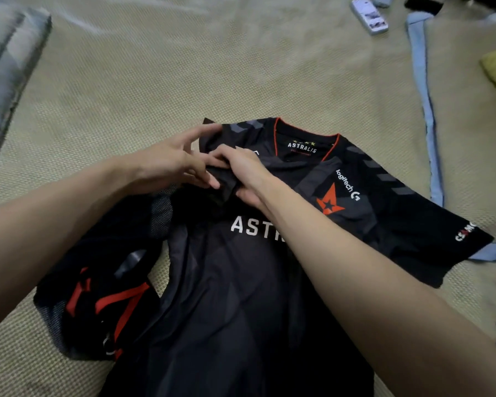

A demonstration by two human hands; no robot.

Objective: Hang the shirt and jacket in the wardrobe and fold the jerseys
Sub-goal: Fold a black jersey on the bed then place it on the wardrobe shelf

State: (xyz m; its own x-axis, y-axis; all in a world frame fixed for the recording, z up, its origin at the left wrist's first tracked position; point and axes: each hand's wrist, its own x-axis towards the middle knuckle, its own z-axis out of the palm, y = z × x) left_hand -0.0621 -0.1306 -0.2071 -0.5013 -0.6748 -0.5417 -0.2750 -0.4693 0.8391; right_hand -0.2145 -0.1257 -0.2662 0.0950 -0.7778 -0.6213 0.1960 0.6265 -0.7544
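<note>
A black jersey [241, 270] is lying face up on the woven mat [184, 81], collar at the far end; the right hand [244, 174] is pinching its folded-in left sleeve; the left hand [169, 164] is touching the same fold, fingers loosely spread; a phone [370, 15] is sitting far right.

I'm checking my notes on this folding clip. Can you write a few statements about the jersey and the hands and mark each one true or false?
1. The black jersey lies front side up on the woven mat. True.
2. Both sleeves are spread flat. False: only the one on the right of the picture is; the other is bunched under the hands.
3. The right hand holds jersey fabric. True.
4. The left hand rests flat on the mat. False: it is at the jersey's shoulder, fingers on the fabric.
5. The jersey's collar trim is blue. False: it is red.
</note>
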